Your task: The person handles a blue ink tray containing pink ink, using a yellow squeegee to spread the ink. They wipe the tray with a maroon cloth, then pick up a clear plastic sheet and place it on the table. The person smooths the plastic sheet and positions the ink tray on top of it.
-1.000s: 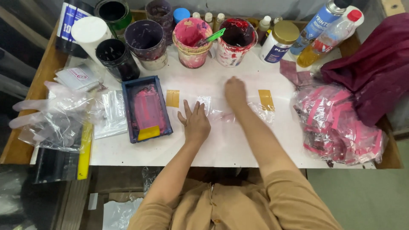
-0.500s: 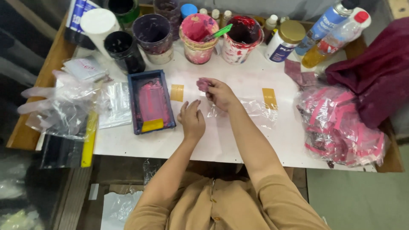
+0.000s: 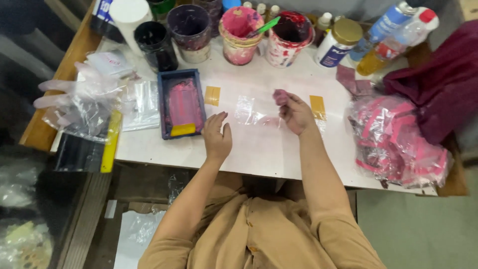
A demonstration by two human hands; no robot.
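A clear plastic sheet [image 3: 249,110] lies on the white table [image 3: 259,149] between two yellow tape pieces [image 3: 212,95] [image 3: 317,106]. My right hand [image 3: 295,113] is over its right part, fingers pinched on a small pink-stained rag [image 3: 280,96]. My left hand [image 3: 217,135] hovers just left of the sheet with fingers apart, holding nothing. Left of it sits a blue tray [image 3: 181,103] with pink ink and a yellow squeegee [image 3: 182,130].
Ink pots [image 3: 241,29] [image 3: 289,33] [image 3: 189,26] [image 3: 155,44] and bottles [image 3: 339,42] [image 3: 393,36] line the far edge. A pile of pink-printed plastic bags [image 3: 398,142] and maroon cloth [image 3: 438,79] lie at right. Clear bags and a plastic glove [image 3: 82,97] sit at left.
My right hand lifted off the sheet and picked up the pink rag. My left hand rose from pressing the sheet and drew back left.
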